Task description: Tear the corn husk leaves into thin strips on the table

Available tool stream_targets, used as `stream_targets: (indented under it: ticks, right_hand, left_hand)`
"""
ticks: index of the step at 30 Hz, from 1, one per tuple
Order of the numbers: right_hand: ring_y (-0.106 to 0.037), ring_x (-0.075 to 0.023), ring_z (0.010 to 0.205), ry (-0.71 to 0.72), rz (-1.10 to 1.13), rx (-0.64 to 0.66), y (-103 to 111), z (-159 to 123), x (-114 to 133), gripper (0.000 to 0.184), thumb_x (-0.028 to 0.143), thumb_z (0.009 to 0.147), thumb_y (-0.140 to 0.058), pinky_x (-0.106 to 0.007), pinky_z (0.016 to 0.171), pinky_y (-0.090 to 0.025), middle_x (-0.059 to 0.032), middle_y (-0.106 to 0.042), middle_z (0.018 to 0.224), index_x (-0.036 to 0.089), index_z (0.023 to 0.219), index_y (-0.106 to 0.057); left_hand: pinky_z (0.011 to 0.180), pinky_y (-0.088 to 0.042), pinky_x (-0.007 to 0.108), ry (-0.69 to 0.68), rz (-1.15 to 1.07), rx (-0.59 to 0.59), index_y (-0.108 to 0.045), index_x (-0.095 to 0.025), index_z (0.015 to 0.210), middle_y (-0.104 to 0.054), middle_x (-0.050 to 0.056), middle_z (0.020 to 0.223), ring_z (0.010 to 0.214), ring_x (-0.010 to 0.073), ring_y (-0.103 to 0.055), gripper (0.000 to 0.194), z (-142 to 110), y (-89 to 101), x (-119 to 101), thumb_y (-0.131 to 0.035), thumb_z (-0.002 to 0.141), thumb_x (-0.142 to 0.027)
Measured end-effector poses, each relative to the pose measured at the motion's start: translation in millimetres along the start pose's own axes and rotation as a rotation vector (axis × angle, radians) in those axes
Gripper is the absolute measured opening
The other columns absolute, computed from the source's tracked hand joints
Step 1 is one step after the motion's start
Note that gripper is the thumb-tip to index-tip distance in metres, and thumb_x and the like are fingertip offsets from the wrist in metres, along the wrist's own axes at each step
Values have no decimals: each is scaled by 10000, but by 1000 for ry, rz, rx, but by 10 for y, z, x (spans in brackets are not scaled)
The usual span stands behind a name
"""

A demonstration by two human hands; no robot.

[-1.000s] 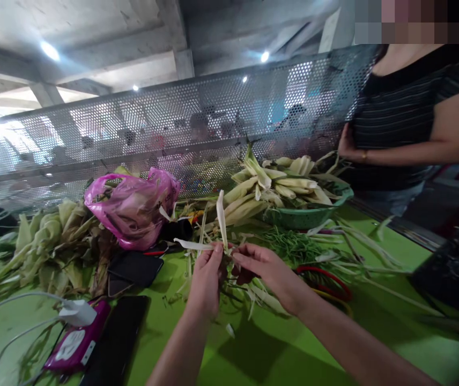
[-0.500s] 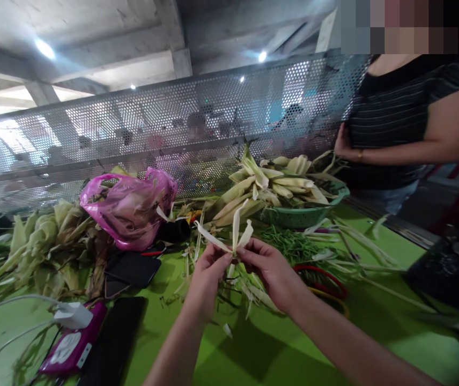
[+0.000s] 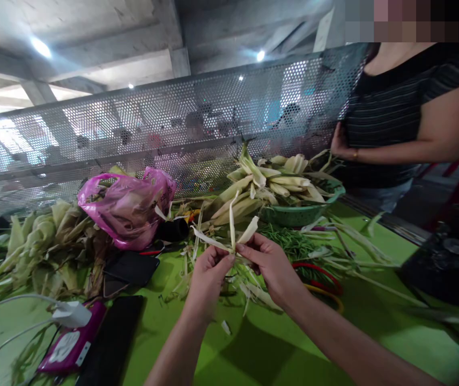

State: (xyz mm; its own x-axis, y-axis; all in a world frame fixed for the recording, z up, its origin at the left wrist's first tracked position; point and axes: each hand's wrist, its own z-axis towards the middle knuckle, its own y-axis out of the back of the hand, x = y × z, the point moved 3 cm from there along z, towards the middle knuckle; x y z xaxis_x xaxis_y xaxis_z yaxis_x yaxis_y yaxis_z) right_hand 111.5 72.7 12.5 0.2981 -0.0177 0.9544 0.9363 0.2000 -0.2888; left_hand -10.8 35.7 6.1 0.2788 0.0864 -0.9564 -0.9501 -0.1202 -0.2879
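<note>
Both of my hands meet over the middle of the green table, pinching the base of a small bundle of pale corn husk strips. My left hand grips the joint from the left, thumb on top. From the right, my right hand pinches the same joint between thumb and fingers. One strip stands upright, one points left, and a wider one leans right. What lies beneath the fingertips is hidden. Under the hands are loose husk scraps.
Behind, a green basket bears heaped corn husks. A pink plastic bag, dried husks, black phone and purple power strip lie left. Red-handled scissors-like loops lie right. A person stands at the far right.
The wider strip has come up on the right, so the bundle now spreads in three directions. My hands have drawn together at its base and stay there.
</note>
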Motion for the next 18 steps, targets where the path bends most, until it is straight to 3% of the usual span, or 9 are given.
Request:
stream_targets:
  ticks: [4,7,13,15,18]
  right_hand:
    - [-527,-147,624,-13,79,13,-9,0,14,286,365,631,-789,-259,558,-402,-13,-599,685,167,795,-663]
    - [-514,-146,607,15,34,28,14,12,15,287,387,645,-779,-263,544,-393,-12,-587,671,170,799,-670]
    - [-384,-88,518,42,-77,26,72,42,23,236,377,702,-744,-228,467,-292,13,-558,665,173,782,-656]
    - [-378,-89,516,34,-90,37,74,46,26,253,393,704,-744,-231,472,-296,16,-543,646,167,774,-653]
    - [-371,-91,511,5,-55,44,64,39,19,277,407,693,-754,-236,477,-291,20,-537,628,166,791,-659]
  left_hand:
    - [428,-195,188,31,-57,-12,-646,-148,732,-462,-57,551,438,34,-258,231,-35,-43,11,-762,670,-338]
    - [415,-159,194,40,-65,-9,-647,-153,731,-447,-65,538,424,33,-224,261,-29,-40,31,-765,665,-376]
    - [510,-312,188,6,-21,33,-695,-175,915,-591,-6,705,574,82,-451,332,-12,-1,-5,-750,690,-413]
    - [519,-323,185,11,-31,33,-684,-200,982,-579,-15,716,596,88,-467,344,-16,9,-18,-723,723,-422]
    - [531,-339,188,-5,-48,-31,-689,-203,925,-570,-24,688,580,87,-467,320,-4,35,-5,-737,705,-431]
